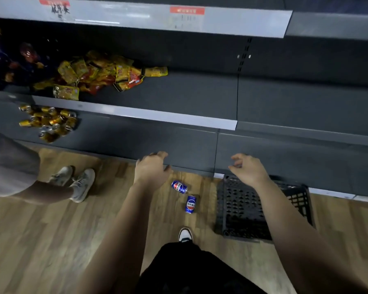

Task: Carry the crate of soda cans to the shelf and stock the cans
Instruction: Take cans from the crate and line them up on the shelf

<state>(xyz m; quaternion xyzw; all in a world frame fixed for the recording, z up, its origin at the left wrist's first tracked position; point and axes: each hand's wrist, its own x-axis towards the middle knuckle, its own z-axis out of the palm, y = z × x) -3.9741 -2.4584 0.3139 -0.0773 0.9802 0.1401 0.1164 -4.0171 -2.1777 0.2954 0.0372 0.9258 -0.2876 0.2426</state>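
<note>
Two blue soda cans lie on their sides on the wooden floor: one can [179, 186] just below my left hand, the other can [190, 204] a little nearer to me. A black perforated plastic crate [242, 211] stands on the floor to the right, against the base of the dark grey shelf [179, 143]; no cans show inside it. My left hand [152, 169] hovers over the shelf's bottom edge with loosely curled fingers, holding nothing. My right hand [249, 169] hangs above the crate's far rim, fingers relaxed and empty.
Gold cans [49, 123] lie piled on the bottom shelf at left. Yellow and red snack packets [106, 74] fill the shelf above. Another person's legs and pale sneakers [77, 182] stand at left. My own shoe [185, 235] is near the cans.
</note>
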